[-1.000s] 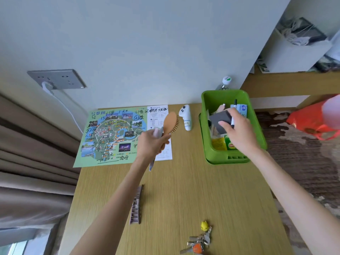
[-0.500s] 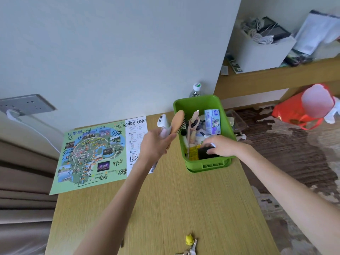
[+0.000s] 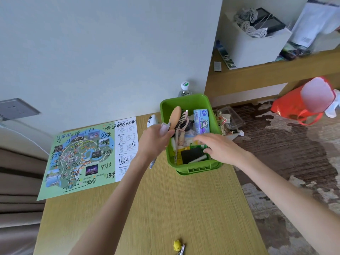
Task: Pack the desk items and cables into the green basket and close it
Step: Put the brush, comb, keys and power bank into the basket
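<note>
Green basket [image 3: 184,103] sits right of centre in the head view, at the far right edge of the bench [image 3: 165,208], already crowded with a blue tissue pack [image 3: 201,121], a dark block [image 3: 191,155] and other small things. The left hand [image 3: 156,140] curls round the handle of a wooden hairbrush [image 3: 177,116], whose head stands upright over the basket's left side. The right hand [image 3: 219,146] holds nothing and hovers with loosely spread fingers over the basket's near right corner. A map [image 3: 86,153] lies at left, and keys [image 3: 177,244] lie at the bottom edge, both unpacked. The risks look plain: left standing on end, the brush would likely stick above the rim and block closing. Pushing it hard into the crowded contents could slide the basket off the bench edge beside it, since the right hand is not bracing it.
</note>
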A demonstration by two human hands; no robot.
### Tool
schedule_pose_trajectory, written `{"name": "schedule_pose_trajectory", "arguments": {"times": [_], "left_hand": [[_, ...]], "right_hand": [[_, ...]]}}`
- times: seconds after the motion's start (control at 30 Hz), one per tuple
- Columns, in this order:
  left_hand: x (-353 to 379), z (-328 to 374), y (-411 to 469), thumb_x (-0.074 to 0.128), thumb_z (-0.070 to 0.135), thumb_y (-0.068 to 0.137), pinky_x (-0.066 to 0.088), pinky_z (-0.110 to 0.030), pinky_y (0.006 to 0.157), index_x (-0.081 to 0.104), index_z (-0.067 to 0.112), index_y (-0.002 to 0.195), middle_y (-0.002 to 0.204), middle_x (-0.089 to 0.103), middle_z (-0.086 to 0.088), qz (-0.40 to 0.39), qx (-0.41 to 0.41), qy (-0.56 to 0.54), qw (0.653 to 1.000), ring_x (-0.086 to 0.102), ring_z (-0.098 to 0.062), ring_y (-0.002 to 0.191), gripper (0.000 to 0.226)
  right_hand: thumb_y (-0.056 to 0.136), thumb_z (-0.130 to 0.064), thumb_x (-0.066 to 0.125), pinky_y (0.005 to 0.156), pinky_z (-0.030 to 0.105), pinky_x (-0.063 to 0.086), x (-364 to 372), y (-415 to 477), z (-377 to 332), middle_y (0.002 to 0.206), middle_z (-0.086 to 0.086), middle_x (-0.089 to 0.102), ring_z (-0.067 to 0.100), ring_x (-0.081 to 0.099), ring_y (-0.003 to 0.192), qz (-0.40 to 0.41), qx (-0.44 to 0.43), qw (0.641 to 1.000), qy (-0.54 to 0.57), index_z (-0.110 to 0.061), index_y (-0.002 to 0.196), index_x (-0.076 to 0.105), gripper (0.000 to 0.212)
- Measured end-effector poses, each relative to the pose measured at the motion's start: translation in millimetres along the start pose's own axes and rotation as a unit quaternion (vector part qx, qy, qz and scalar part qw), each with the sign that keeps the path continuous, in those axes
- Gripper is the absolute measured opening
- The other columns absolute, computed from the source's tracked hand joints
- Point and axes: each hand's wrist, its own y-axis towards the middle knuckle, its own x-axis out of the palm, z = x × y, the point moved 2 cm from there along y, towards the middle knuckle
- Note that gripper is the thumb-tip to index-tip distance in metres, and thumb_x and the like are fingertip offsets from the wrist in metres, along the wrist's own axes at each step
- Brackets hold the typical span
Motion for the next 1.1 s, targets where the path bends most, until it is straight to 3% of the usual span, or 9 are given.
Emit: {"name": "schedule_pose_trajectory", "arguments": {"times": [0.13,0.2,0.37,0.47,0.6,0.7,0.8,0.9,1.1], "left_hand": [[15,14,4,0.062,0.044,0.087,0.054,-0.041,0.062,0.056,0.009,0.073,0.066,0.067,-0.008,-0.041,0.020,0.051,0.998,0.065,-0.029,0.061,0.037],[29,22,6,0.063,0.042,0.087,0.053,-0.040,0.061,0.054,0.013,0.072,0.068,0.066,-0.007,-0.053,0.044,0.068,0.995,0.064,-0.028,0.063,0.035],[65,32,14,0.064,0.040,0.087,0.045,-0.031,0.059,0.048,0.025,0.073,0.082,0.056,0.006,-0.097,0.170,0.268,0.943,0.058,-0.020,0.073,0.026],[69,28,22,0.061,0.041,0.089,0.054,-0.036,0.066,0.056,0.021,0.082,0.085,0.060,0.004,-0.149,0.180,0.337,0.912,0.061,-0.020,0.076,0.022],[70,24,22,0.058,0.039,0.091,0.055,-0.036,0.067,0.059,0.019,0.089,0.093,0.059,0.004,-0.193,0.209,0.440,0.852,0.061,-0.018,0.079,0.020],[77,22,13,0.056,0.013,0.088,0.051,-0.031,0.059,0.062,0.016,0.096,0.098,0.060,0.002,-0.196,0.235,0.486,0.819,0.061,-0.019,0.075,0.010],[88,17,5,0.053,0.005,0.088,0.044,-0.030,0.056,0.065,0.014,0.103,0.101,0.061,0.001,-0.195,0.246,0.508,0.802,0.062,-0.020,0.075,0.021],[91,20,6,0.052,0.014,0.092,0.051,-0.033,0.063,0.063,0.015,0.104,0.100,0.062,-0.001,-0.192,0.232,0.485,0.821,0.062,-0.021,0.078,0.016],[83,37,26,0.053,0.025,0.095,0.051,-0.039,0.062,0.051,0.005,0.101,0.089,0.062,-0.011,-0.102,0.076,0.214,0.969,0.062,-0.031,0.077,0.021]], "right_hand": [[0.085,0.001,0.062,0.075,0.027,0.051,-12,-9,10,0.119,0.004,0.052,0.017,0.056,0.098,0.277,0.050,0.959,-0.034,-0.008,0.120,0.055,0.037],[0.086,-0.004,0.064,0.071,0.028,0.051,-11,-12,20,0.119,0.007,0.051,0.019,0.057,0.096,0.332,0.104,0.937,0.030,-0.006,0.120,0.052,0.036],[0.096,-0.011,0.054,0.072,0.031,0.051,15,-14,43,0.125,0.004,0.056,0.015,0.060,0.099,0.295,0.128,0.928,0.190,-0.010,0.130,0.047,0.035],[0.097,-0.016,0.053,0.082,0.030,0.048,24,-14,52,0.124,0.003,0.058,0.011,0.056,0.109,0.285,0.114,0.919,0.247,-0.017,0.132,0.045,0.035],[0.100,-0.019,0.047,0.094,0.020,0.041,26,-11,57,0.137,-0.005,0.050,0.000,0.045,0.121,0.256,0.088,0.921,0.278,-0.023,0.135,0.042,0.036],[0.102,-0.018,0.043,0.087,0.002,0.032,27,-12,56,0.142,-0.006,0.046,-0.011,0.038,0.119,0.256,0.080,0.925,0.270,-0.021,0.139,0.040,0.037],[0.103,-0.017,0.041,0.082,0.008,0.043,29,-14,50,0.143,-0.005,0.046,0.002,0.051,0.114,0.280,0.079,0.924,0.248,-0.017,0.141,0.039,0.038],[0.103,-0.016,0.041,0.075,0.033,0.055,30,-17,45,0.143,-0.005,0.046,0.014,0.059,0.108,0.297,0.089,0.922,0.233,-0.016,0.141,0.039,0.039],[0.102,-0.016,0.043,0.068,0.042,0.056,33,-16,45,0.139,-0.003,0.050,0.019,0.063,0.099,0.313,0.083,0.920,0.219,-0.015,0.141,0.041,0.039]]}}
